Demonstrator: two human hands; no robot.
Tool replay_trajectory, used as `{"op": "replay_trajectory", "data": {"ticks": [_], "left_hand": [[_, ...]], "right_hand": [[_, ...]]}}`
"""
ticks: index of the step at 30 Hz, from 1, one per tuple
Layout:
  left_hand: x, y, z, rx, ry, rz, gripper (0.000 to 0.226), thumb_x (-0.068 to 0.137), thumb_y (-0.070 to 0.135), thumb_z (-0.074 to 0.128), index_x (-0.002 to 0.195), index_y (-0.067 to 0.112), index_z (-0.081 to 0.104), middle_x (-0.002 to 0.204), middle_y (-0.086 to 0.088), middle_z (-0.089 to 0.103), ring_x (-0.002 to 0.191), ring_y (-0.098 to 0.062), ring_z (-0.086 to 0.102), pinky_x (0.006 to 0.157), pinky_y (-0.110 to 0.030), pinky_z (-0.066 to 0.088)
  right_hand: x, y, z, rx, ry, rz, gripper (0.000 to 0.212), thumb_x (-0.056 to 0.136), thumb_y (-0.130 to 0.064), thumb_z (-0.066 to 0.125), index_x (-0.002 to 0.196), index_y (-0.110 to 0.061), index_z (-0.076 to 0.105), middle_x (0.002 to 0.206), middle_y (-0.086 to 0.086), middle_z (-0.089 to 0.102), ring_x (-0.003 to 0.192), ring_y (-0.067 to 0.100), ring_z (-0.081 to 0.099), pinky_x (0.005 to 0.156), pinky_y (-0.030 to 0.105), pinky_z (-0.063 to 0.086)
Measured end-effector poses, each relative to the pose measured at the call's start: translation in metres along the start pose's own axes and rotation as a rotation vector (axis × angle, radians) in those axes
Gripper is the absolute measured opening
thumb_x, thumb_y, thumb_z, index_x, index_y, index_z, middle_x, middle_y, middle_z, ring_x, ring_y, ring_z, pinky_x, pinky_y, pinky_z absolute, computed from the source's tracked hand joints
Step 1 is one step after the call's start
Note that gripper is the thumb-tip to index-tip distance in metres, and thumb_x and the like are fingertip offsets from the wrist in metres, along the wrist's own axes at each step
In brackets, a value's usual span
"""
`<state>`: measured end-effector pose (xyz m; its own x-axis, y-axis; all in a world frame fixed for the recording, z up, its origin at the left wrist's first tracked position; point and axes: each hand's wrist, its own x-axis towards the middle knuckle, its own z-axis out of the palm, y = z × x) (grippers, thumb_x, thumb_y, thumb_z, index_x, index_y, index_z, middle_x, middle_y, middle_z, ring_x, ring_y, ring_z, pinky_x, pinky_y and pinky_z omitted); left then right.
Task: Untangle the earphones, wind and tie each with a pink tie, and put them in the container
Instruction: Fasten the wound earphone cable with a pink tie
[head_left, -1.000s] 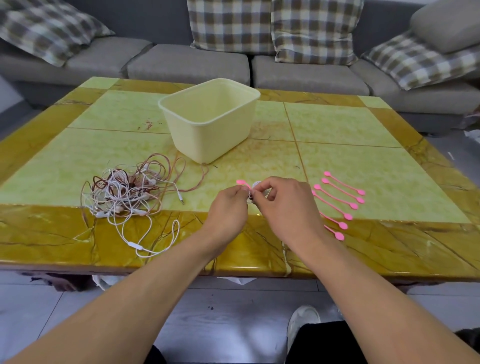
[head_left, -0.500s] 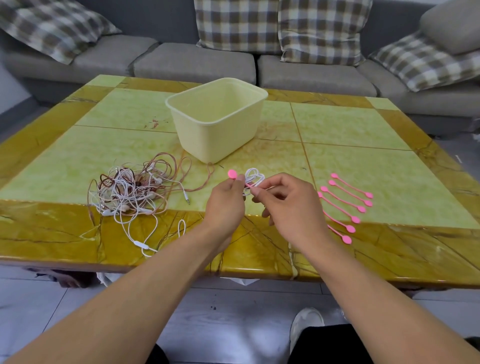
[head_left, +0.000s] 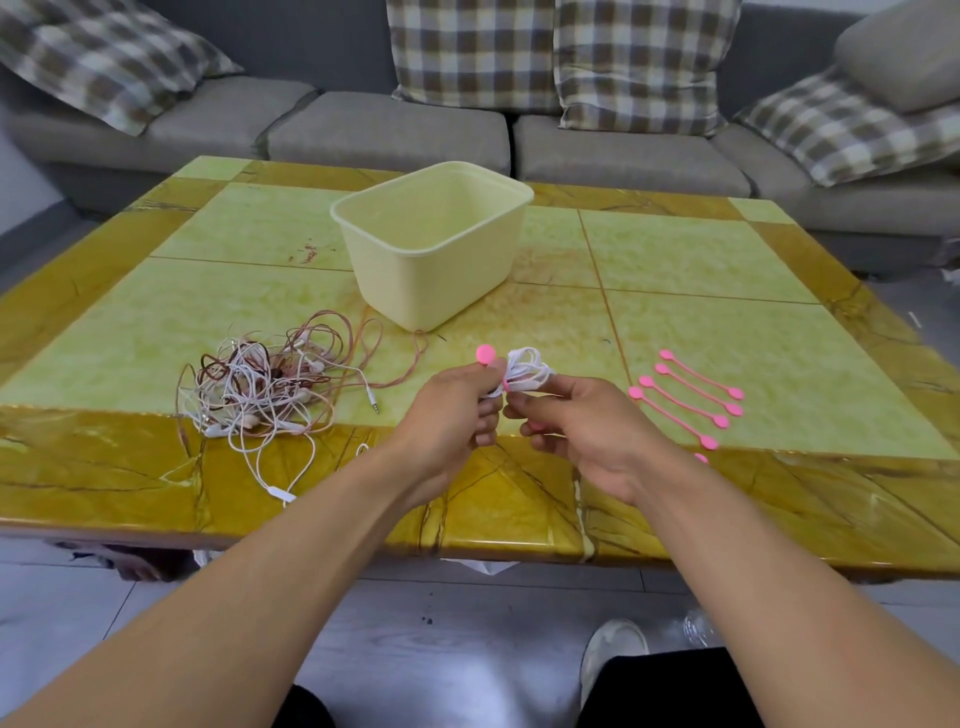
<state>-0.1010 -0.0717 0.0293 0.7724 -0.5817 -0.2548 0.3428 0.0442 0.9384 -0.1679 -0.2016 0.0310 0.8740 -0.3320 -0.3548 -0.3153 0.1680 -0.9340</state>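
Both hands hold a small wound bundle of white earphone cable (head_left: 525, 370) just above the table's near edge. My left hand (head_left: 453, 415) pinches a pink tie (head_left: 487, 354) whose round end sticks up past the fingers; the tie runs around the bundle. My right hand (head_left: 582, 426) grips the bundle's right side and the tie's other end. A tangled heap of white and pink-brown earphones (head_left: 265, 384) lies to the left. Behind the hands stands a pale yellow container (head_left: 441, 280) with nothing visible inside.
Several spare pink ties (head_left: 685, 397) lie in a row on the green-and-amber table (head_left: 727, 270) to the right of my hands. A grey sofa with checked cushions (head_left: 472, 52) runs behind the table. My shoe (head_left: 613, 649) shows on the floor below.
Both hands have lifted the wound bundle slightly and drawn apart, pulling the pink tie around it. The tie's round end now stands clear above my left fingers.
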Motion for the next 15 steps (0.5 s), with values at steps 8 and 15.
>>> {"op": "replay_trajectory", "data": {"ticks": [8, 15], "left_hand": [[-0.005, 0.006, -0.024, 0.115, -0.354, -0.162, 0.022, 0.098, 0.034, 0.058, 0.093, 0.013, 0.059, 0.067, 0.002, 0.043, 0.056, -0.011, 0.037, 0.053, -0.023, 0.038], [-0.008, 0.012, -0.039, 0.331, -0.527, -0.207, 0.023, 0.095, 0.028, 0.06, 0.08, 0.011, 0.062, 0.071, -0.002, 0.055, 0.06, -0.013, 0.047, 0.06, -0.026, 0.046]], "right_hand": [[0.004, -0.009, -0.011, 0.193, -0.192, 0.118, 0.018, 0.094, 0.003, 0.061, 0.103, -0.006, 0.074, 0.081, 0.003, 0.071, 0.07, 0.011, 0.063, 0.059, 0.019, 0.053], [0.004, -0.01, -0.018, 0.21, -0.246, 0.182, 0.025, 0.093, 0.008, 0.056, 0.091, -0.008, 0.075, 0.078, 0.006, 0.074, 0.069, 0.012, 0.069, 0.073, 0.024, 0.056]]}}
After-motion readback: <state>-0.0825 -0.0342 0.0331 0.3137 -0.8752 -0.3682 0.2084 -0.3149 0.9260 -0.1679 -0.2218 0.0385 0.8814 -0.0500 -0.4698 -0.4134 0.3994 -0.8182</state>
